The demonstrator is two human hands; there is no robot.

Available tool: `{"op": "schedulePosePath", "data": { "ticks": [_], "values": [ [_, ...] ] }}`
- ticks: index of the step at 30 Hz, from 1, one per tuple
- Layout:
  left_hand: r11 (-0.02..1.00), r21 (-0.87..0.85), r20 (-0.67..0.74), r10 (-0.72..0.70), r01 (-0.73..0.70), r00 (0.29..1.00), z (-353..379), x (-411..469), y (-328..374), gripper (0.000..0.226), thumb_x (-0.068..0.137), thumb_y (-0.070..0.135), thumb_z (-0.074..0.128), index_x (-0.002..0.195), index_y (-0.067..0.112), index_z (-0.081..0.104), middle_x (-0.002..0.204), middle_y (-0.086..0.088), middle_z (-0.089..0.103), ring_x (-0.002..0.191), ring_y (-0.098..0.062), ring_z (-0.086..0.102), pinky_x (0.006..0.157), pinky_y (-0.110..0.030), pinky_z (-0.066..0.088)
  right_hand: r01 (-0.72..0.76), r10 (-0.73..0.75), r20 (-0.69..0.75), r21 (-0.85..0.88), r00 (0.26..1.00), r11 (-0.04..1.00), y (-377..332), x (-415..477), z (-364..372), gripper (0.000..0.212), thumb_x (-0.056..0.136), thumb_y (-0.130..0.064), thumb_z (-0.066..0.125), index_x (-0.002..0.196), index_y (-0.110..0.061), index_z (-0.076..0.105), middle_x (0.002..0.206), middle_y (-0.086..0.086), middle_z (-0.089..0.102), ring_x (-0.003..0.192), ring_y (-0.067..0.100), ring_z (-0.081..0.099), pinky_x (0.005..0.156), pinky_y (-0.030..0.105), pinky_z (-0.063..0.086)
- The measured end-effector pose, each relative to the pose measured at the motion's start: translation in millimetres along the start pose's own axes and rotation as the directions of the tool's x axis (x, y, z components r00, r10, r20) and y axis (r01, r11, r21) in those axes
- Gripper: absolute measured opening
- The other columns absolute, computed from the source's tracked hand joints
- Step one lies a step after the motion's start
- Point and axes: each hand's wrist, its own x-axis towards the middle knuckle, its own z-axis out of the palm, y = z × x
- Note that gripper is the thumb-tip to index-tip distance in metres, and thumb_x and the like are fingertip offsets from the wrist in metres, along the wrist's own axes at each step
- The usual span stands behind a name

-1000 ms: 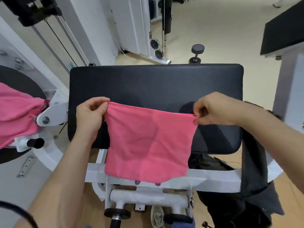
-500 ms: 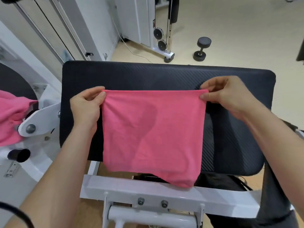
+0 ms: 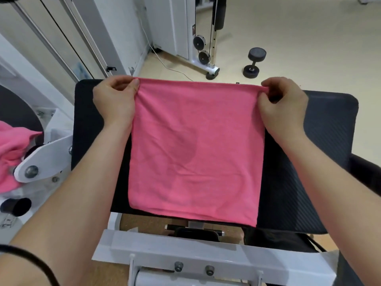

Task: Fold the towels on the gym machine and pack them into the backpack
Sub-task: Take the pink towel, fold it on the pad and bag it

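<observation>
Left hand [image 3: 115, 100] pinches the upper left corner of the pink towel [image 3: 195, 153], fingers curled on the hem. The towel lies mid-frame on the black pad [image 3: 319, 162]. Right hand [image 3: 282, 106] pinches the upper right corner the same way. To fold well, keep the hem taut, bring both corners level to the near edge and match them before letting go. Second pink towel [image 3: 10, 153] is cut off at the left edge. Dark fabric [image 3: 278, 240] at lower right is maybe the backpack, can't tell.

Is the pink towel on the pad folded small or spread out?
Spread out: the pink towel lies flat on the black pad, left hand and right hand pinching its far corners. Layers: cannot tell.
</observation>
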Motion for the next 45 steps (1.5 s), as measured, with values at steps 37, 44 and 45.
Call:
{"op": "schedulePosePath", "data": {
  "ticks": [37,44,45],
  "values": [
    [0.863,0.497,0.106,-0.165,0.092,0.980,-118,-193,-67,0.013,0.090,0.031,0.066,0.084,0.020,0.065,0.077,0.010,0.064,0.072,-0.010,0.058,0.063,-0.029,0.042,-0.596,0.610,0.280,-0.146,0.741,0.790,-5,-217,-44,0.016,0.086,-0.031,0.066,0.079,-0.020,0.057,0.070,-0.001,0.067,0.069,0.023,0.068,0.069,0.046,0.055],
    [0.906,0.404,0.156,-0.204,0.126,0.966,-121,-189,-69,0.013,0.084,0.017,0.073,0.093,0.021,0.065,0.080,0.010,0.064,0.073,-0.005,0.060,0.061,-0.014,0.039,-0.542,0.546,0.226,-0.087,0.806,0.836,-8,-221,-44,0.031,0.081,-0.013,0.076,0.080,-0.017,0.045,0.077,0.003,0.059,0.068,0.020,0.061,0.065,0.041,0.051],
    [0.913,0.382,0.165,-0.219,0.142,0.962,-121,-188,-70,0.016,0.084,0.015,0.074,0.095,0.021,0.064,0.080,0.010,0.063,0.073,-0.004,0.060,0.061,-0.013,0.039,-0.479,0.491,0.230,-0.106,0.840,0.871,-8,-222,-44,0.033,0.080,-0.011,0.076,0.081,-0.017,0.044,0.078,0.001,0.056,0.069,0.020,0.057,0.061,0.036,0.046]
  ]
}}
